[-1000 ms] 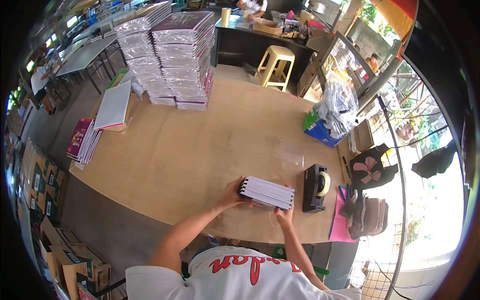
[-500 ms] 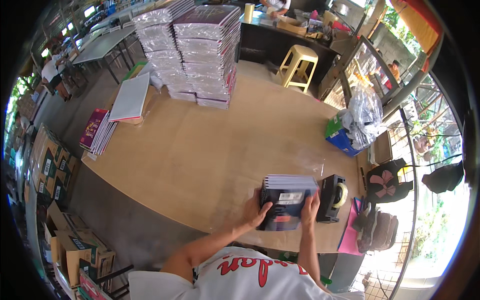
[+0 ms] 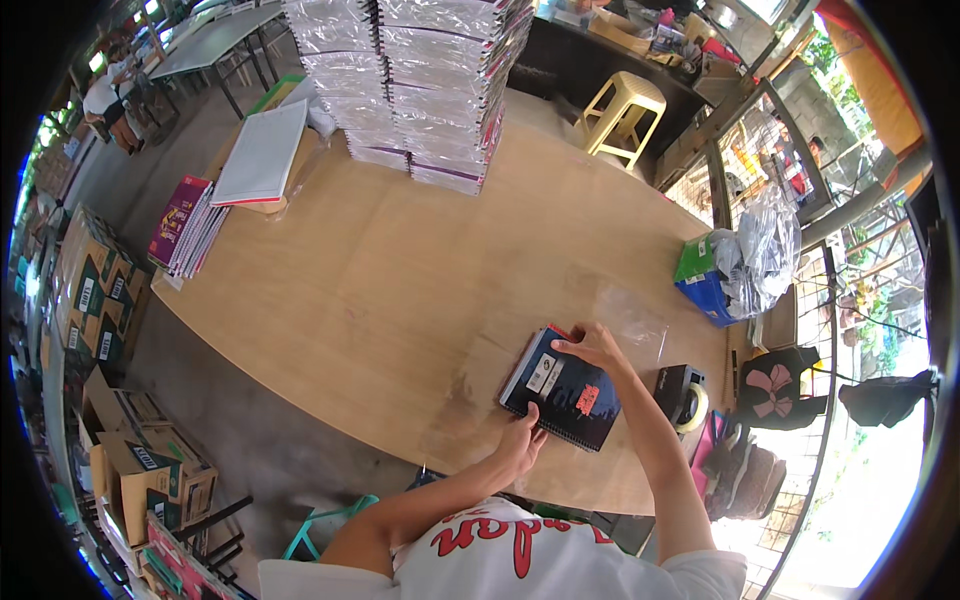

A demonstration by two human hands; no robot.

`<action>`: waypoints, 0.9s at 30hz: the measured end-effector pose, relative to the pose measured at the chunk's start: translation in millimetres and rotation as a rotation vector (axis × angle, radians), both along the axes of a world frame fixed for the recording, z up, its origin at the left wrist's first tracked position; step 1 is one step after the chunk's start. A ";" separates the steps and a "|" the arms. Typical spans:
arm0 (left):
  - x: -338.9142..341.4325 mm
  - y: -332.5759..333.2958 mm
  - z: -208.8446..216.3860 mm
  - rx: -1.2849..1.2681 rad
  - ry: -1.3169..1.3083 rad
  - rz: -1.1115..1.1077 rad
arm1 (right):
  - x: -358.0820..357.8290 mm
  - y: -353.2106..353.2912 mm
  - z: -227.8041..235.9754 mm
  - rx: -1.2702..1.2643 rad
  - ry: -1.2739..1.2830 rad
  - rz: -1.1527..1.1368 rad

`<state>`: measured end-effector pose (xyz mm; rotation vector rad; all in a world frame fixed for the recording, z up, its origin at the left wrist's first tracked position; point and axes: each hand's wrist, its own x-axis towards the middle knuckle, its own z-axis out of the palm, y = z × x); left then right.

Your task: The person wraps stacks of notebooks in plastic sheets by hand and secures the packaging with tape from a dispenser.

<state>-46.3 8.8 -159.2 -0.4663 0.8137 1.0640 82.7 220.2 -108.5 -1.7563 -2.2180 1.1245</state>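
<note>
A small stack of spiral notebooks [image 3: 572, 388] with a dark cover, pale labels and an orange-red patch lies turned at an angle near the table's front edge. At its near, coil-bound edge, my left hand [image 3: 518, 446] grips it with the thumb on the cover. My right hand [image 3: 594, 347] reaches over and holds the far edge, thumb on top and fingers behind, partly hidden. Just beyond the right hand, a clear plastic film [image 3: 635, 318] lies on the wood. To the right stands a black tape dispenser [image 3: 678, 388] with a roll of tape.
Tall stacks of plastic-wrapped books [image 3: 425, 100] stand at the table's [image 3: 370, 290] far side. Purple-covered books [image 3: 188, 228] and a white-topped pile [image 3: 262, 155] sit at the left. A blue-green box [image 3: 703, 282] of plastic is at the right edge. Cardboard cartons [image 3: 150, 465] stand lower left.
The notebooks have turned and now rest at an angle on the table. My right hand has gone from their right side to the far edge; my left is at the near edge. The view has shifted.
</note>
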 end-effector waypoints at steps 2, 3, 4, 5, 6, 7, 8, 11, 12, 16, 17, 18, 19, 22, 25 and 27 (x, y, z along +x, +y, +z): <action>-1.5 6.1 -0.5 -0.054 -0.021 -0.048 | -2.4 4.7 -5.7 0.027 0.035 0.015; -2.6 10.1 5.5 -0.102 0.020 -0.063 | -2.7 7.0 -8.8 0.029 0.029 0.022; -2.1 12.7 12.1 -0.150 0.061 -0.079 | -2.4 8.8 -11.7 0.031 0.023 0.029; -2.3 14.6 18.6 -0.199 0.101 -0.097 | -1.0 10.1 -14.3 0.032 0.017 0.035; -2.8 14.0 15.0 -0.191 0.105 -0.106 | -4.2 11.5 -12.6 0.021 0.000 0.041; -3.5 13.0 11.4 -0.183 0.109 -0.117 | -6.6 12.6 -10.7 0.010 -0.017 0.046; -4.0 12.4 7.6 -0.176 0.113 -0.128 | -8.8 13.0 -9.1 -0.002 -0.034 0.050; -6.2 10.7 -0.1 -0.147 0.126 -0.160 | -7.4 11.0 -10.9 0.000 -0.029 0.031; -7.3 10.8 5.0 -0.158 0.123 -0.161 | -5.8 9.9 -12.6 -0.003 -0.029 0.025; -9.4 14.0 12.2 -0.183 0.127 -0.170 | -5.6 6.6 -10.2 -0.002 -0.070 -0.002; -9.6 13.9 11.0 -0.184 0.130 -0.172 | -7.6 5.6 -7.5 0.002 -0.090 -0.009; -9.7 15.8 12.5 -0.182 0.137 -0.177 | -9.3 5.5 -4.1 0.009 -0.140 -0.006; -10.1 17.3 14.0 -0.181 0.144 -0.182 | -11.8 5.2 -1.1 0.015 -0.189 -0.003; -14.4 11.7 9.5 -0.078 0.123 -0.228 | -13.5 -2.7 5.0 0.088 -0.253 -0.004; -33.4 -17.6 12.4 0.240 0.310 -0.491 | 1.5 -21.7 -4.4 0.573 -0.138 -0.108; -61.3 -32.9 19.5 0.763 0.863 -0.821 | 20.6 -39.7 1.3 0.803 0.002 -0.212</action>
